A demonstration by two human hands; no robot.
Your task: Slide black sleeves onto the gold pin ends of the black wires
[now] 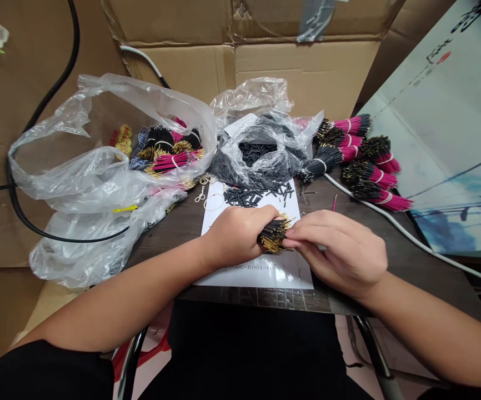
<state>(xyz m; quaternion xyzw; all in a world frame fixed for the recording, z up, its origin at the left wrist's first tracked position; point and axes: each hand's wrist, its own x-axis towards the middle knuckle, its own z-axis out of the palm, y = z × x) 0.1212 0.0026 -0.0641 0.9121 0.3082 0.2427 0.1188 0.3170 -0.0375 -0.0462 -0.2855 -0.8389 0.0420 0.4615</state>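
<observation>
My left hand (240, 236) is wrapped round a bundle of wires (274, 233), whose gold-coloured tips and black sleeves point to the right. My right hand (340, 250) pinches at the tip ends of that bundle; what sits between its fingertips is too small to make out. Under both hands lies a white printed sheet (294, 275). Loose short black tubes (244, 197) are scattered on its far part. Just behind them an open clear plastic bag (261, 161) holds many more black tubes.
Several tied bundles of pink and black wires (384, 178) lie at the right on the dark table (415, 250). A white cable (399, 225) crosses there. At the left, a plastic bag (111, 172) holds more wire bundles. Cardboard (299, 72) stands behind, with a painted panel (452, 139) at right.
</observation>
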